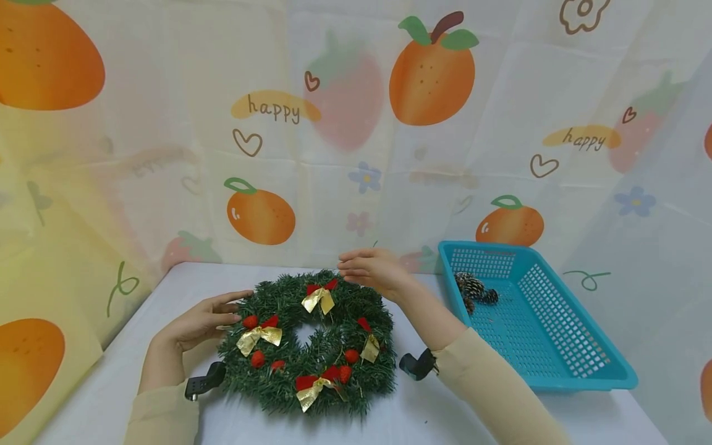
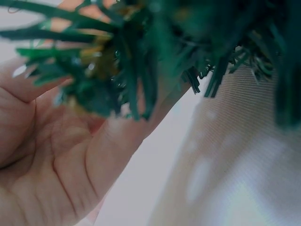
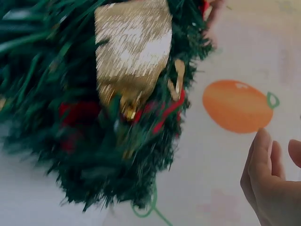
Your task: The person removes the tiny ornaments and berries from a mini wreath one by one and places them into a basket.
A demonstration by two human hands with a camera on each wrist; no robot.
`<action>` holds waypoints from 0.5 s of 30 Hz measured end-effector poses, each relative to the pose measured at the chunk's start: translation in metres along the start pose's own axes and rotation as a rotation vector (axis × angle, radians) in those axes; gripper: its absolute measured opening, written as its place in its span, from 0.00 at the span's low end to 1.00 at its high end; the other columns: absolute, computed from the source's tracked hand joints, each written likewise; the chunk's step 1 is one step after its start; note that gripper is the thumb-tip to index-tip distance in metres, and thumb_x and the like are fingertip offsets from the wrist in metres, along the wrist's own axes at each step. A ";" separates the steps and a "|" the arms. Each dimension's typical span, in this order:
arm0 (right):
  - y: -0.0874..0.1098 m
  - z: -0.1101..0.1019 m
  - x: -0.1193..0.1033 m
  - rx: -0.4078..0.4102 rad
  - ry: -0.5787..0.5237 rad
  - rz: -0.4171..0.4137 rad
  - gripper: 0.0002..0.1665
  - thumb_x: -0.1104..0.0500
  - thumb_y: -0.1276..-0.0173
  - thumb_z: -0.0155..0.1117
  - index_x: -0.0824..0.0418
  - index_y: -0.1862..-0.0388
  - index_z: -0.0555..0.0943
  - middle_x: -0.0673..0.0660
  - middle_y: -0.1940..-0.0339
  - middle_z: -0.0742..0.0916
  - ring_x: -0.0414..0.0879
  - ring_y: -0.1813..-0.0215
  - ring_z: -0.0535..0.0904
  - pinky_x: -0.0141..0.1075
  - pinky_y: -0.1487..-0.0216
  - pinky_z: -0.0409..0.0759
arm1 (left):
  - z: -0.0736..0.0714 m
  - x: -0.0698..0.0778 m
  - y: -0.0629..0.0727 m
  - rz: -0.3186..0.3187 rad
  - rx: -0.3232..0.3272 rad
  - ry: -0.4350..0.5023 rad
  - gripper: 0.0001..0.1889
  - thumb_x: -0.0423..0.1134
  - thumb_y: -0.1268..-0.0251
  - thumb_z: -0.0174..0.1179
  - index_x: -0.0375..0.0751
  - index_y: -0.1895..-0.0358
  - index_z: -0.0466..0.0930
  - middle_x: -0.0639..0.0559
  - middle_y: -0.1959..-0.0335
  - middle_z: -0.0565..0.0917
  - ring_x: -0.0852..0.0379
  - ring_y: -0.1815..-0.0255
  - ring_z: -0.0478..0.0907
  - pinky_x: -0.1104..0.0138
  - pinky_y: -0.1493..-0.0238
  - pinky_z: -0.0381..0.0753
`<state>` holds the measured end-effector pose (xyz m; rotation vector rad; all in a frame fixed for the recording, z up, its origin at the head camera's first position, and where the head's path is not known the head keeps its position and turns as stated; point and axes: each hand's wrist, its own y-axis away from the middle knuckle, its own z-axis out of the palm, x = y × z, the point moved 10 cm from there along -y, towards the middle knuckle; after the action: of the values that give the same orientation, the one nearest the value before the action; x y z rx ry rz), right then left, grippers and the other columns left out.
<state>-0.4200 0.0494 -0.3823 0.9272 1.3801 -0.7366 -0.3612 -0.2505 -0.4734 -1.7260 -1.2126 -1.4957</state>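
Observation:
A green wreath (image 1: 367, 371) with gold-and-red bows and red strawberry-like berries lies on the white table. My left hand (image 1: 203, 320) is at its left edge, fingers loosely bent and touching the needles. In the left wrist view, green needles hang in front of that palm (image 2: 56, 160) and hide part of the fingers. My right hand (image 1: 372, 271) is at the wreath's back right edge, fingers straight and side by side. Beside a gold bow (image 3: 134, 47), the right wrist view shows the right hand (image 3: 273, 183) apart from the needles, holding nothing.
To the right stands a blue plastic basket (image 1: 578, 386) with several pine cones (image 1: 473, 287) at its left side. Behind the table hangs a cloth (image 1: 356, 204) printed with oranges and strawberries. A black wrist camera (image 1: 417, 364) sits on the right forearm, another (image 1: 206, 381) on the left.

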 end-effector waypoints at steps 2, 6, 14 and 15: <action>0.028 0.026 -0.030 0.056 0.015 0.052 0.23 0.66 0.25 0.54 0.71 0.33 0.72 0.69 0.35 0.80 0.45 0.52 0.85 0.38 0.39 0.81 | 0.000 0.000 0.000 -0.001 0.003 -0.004 0.36 0.40 0.27 0.56 0.46 0.21 0.52 0.23 0.22 0.44 0.28 0.22 0.45 0.63 0.60 0.81; 0.026 0.046 -0.033 0.027 -0.010 0.058 0.23 0.66 0.26 0.56 0.71 0.34 0.74 0.72 0.35 0.79 0.41 0.55 0.84 0.37 0.41 0.82 | 0.000 -0.001 0.000 0.000 0.004 -0.007 0.36 0.41 0.27 0.57 0.46 0.21 0.52 0.24 0.22 0.44 0.29 0.22 0.46 0.63 0.61 0.80; 0.015 0.077 -0.032 0.000 -0.032 0.064 0.21 0.66 0.27 0.57 0.69 0.37 0.77 0.72 0.37 0.81 0.60 0.38 0.80 0.39 0.40 0.82 | -0.001 0.000 0.000 0.004 0.001 0.002 0.36 0.40 0.28 0.57 0.46 0.21 0.52 0.23 0.22 0.43 0.28 0.22 0.44 0.64 0.62 0.80; 0.014 0.081 -0.030 -0.004 -0.041 0.070 0.21 0.66 0.27 0.57 0.69 0.37 0.77 0.72 0.37 0.81 0.60 0.37 0.80 0.38 0.41 0.82 | -0.001 0.000 0.000 0.002 0.000 0.003 0.36 0.40 0.28 0.57 0.46 0.21 0.52 0.23 0.22 0.43 0.28 0.22 0.44 0.64 0.61 0.80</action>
<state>-0.3716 -0.0176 -0.3540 0.9475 1.3067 -0.6955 -0.3615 -0.2511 -0.4737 -1.7236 -1.2096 -1.4964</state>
